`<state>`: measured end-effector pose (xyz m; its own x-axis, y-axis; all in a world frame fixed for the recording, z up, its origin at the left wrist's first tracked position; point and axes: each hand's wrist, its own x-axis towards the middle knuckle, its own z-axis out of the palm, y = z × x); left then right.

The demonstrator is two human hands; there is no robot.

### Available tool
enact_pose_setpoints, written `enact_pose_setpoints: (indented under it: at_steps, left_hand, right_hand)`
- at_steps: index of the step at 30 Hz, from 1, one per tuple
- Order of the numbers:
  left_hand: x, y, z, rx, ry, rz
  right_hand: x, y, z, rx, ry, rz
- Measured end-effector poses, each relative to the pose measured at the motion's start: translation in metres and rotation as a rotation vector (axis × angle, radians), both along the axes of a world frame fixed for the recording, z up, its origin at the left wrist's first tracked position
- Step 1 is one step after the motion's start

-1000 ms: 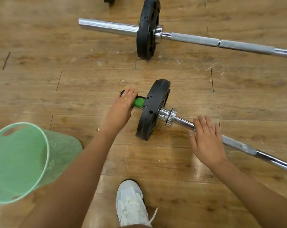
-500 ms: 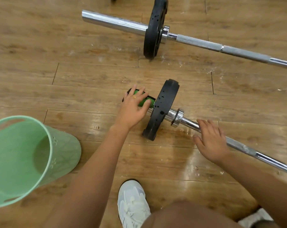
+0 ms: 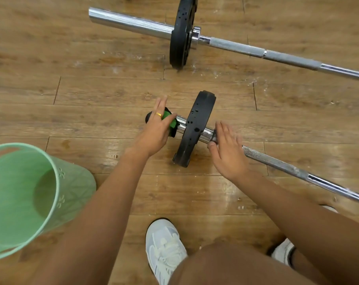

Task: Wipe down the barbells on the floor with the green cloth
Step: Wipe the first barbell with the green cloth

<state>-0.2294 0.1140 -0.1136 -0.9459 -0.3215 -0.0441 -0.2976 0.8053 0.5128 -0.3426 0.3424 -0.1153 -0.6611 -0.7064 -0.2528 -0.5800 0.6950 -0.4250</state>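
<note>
Here on the scuffed plank floor (image 3: 92,95) the near barbell (image 3: 277,161) lies slantwise: chrome sleeve, knurled grey shaft, one pitted black plate (image 3: 197,128) standing on edge. The left hand (image 3: 156,130) holds the green cloth (image 3: 170,122) on the sleeve's end, thumb across it. The right hand (image 3: 228,153) lies flat, fingers straight, on the shaft just beside the plate. A second barbell (image 3: 246,47) lies well apart beyond. A mint plastic basket (image 3: 71,188) lies tipped at left, with a white shoe (image 3: 164,249) nearer. Dusty boards run between the bars.
</note>
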Motion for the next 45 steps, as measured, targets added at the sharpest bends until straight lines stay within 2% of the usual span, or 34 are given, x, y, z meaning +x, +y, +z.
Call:
enact_pose_setpoints:
  at_steps: [6,11,15,23,25,29,32,34,37,41,43,45]
  left_hand:
    - [-0.007,0.006,0.001,-0.142,-0.046,0.124]
    - [-0.019,0.003,-0.001,0.002,-0.113,0.065]
    - [-0.019,0.000,-0.006,0.089,-0.033,0.111]
    - [0.003,-0.019,-0.019,-0.058,-0.022,-0.125]
    - [0.004,-0.012,-0.021,-0.111,-0.040,-0.065]
    - [-0.014,0.009,-0.021,0.010,0.016,0.217]
    - [-0.020,0.015,-0.023,0.067,0.074,0.302]
    - [-0.016,0.013,-0.022,0.083,0.100,0.268]
    - [-0.003,-0.004,-0.019,0.076,0.130,0.107]
    - [-0.002,-0.023,-0.014,-0.070,0.139,-0.121]
    - [-0.009,-0.024,-0.015,-0.132,0.123,-0.127]
    - [-0.016,-0.024,-0.015,-0.128,0.081,-0.035]
  right_hand:
    - [0.005,-0.027,-0.004,0.019,0.037,-0.106]
    - [0.008,-0.029,-0.007,0.019,0.081,-0.133]
    - [0.013,-0.031,-0.008,0.024,0.099,-0.151]
    - [0.017,-0.029,-0.015,0.018,0.145,-0.151]
    - [0.019,-0.030,-0.015,0.016,0.151,-0.162]
    - [0.017,-0.030,-0.014,0.020,0.135,-0.156]
    - [0.014,-0.029,-0.013,0.026,0.125,-0.144]
    - [0.014,-0.029,-0.013,0.030,0.125,-0.145]
    - [0.017,-0.030,-0.014,0.024,0.142,-0.146]
    - [0.020,-0.026,-0.015,0.002,0.155,-0.138]
    - [0.023,-0.023,-0.015,0.006,0.163,-0.130]
    - [0.027,-0.022,-0.015,0.017,0.156,-0.125]
